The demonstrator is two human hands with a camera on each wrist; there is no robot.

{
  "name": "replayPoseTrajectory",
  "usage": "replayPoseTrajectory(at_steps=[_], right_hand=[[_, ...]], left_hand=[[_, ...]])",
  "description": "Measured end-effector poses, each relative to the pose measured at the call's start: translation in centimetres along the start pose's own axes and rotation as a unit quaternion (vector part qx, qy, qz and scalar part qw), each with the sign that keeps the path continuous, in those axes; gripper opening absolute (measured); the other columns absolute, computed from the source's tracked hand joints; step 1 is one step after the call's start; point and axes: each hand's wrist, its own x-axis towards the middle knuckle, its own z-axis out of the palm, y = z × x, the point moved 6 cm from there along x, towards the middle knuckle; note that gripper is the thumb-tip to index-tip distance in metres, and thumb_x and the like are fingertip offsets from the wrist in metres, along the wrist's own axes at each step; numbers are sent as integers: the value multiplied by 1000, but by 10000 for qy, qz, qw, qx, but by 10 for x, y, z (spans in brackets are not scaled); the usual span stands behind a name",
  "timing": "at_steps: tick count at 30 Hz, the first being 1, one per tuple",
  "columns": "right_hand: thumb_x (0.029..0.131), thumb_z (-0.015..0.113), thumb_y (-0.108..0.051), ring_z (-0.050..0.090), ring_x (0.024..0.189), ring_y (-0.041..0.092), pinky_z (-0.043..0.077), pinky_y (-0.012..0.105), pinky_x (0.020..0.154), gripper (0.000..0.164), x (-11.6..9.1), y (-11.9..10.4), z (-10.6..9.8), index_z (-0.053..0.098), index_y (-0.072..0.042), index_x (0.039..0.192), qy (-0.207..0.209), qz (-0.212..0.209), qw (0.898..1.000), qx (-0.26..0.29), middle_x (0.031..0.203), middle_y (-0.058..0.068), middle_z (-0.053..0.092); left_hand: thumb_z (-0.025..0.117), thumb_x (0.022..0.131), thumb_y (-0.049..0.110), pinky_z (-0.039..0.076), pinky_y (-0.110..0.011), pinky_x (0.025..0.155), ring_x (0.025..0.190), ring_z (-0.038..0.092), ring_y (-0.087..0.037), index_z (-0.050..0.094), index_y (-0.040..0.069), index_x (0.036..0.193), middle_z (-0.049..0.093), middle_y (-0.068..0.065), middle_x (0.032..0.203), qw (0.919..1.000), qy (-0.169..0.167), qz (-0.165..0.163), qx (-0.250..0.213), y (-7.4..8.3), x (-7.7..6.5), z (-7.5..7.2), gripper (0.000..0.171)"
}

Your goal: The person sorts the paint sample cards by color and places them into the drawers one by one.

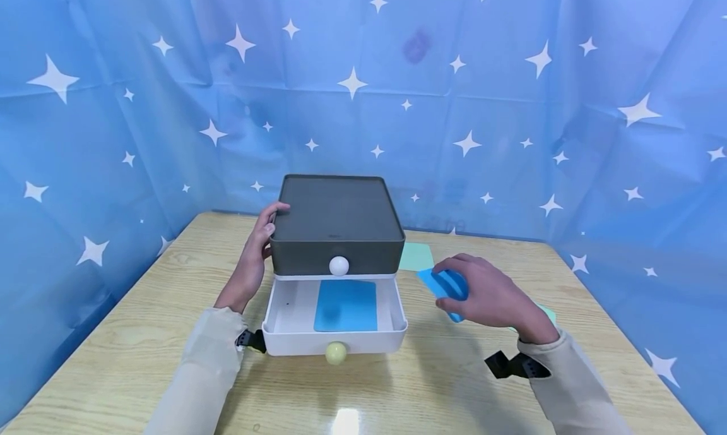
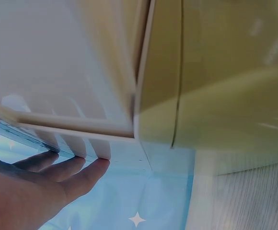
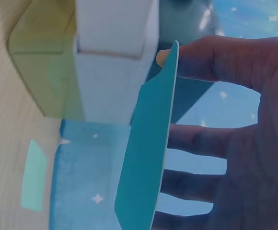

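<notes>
A stacked drawer unit [image 1: 341, 208] with a dark grey top section stands on the table. Its white drawer [image 1: 392, 341] is pulled out toward me and holds a flat blue card [image 1: 345, 305]. My left hand [image 1: 250, 264] rests against the unit's left side, one finger over the top edge; the left wrist view shows its fingertips [image 2: 98, 165] touching the wall. Right of the drawer, my right hand [image 1: 491, 293] holds another blue card [image 1: 440, 285] above the table. In the right wrist view this card [image 3: 146, 148] stands between thumb and fingers, slightly bent.
A pale green card [image 1: 416, 257] lies on the wooden table [image 1: 142, 346] right of the unit. Another green piece [image 1: 548, 313] shows partly behind my right wrist. A white knob [image 1: 339, 266] and a pale yellow-green knob [image 1: 336, 353] stick out in front. Blue star-patterned cloth [image 1: 352, 125] surrounds the table.
</notes>
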Motion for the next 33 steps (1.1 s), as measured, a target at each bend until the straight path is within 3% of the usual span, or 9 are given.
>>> replayPoseTrajectory(at_steps=[10,22,33], right_hand=[[83,76,-34,58,101,25,51,36,70,44,-16,-30,-13,64,-22,124,186,-587,9981,-40,131,9,60],[84,75,-36,57,115,25,51,38,77,43,-32,-61,-13,63,-32,125,246,-1117,9933,-162,135,1,59],[82,77,-34,55,122,22,53,42,85,45,-26,-86,-2,63,-34,125,-20,-1391,9902,-102,138,-2,57]], left_hand=[[20,104,42,17,-68,114,147,22,-39,32,28,153,19,-2,167,10000,13,81,-32,1,1,-1,52],[20,104,43,18,-67,114,147,22,-38,32,29,152,20,-2,166,10000,17,37,-46,0,0,0,51],[20,104,44,19,-66,113,146,23,-38,33,30,152,21,-2,166,10000,39,-8,-33,-2,0,0,51]])
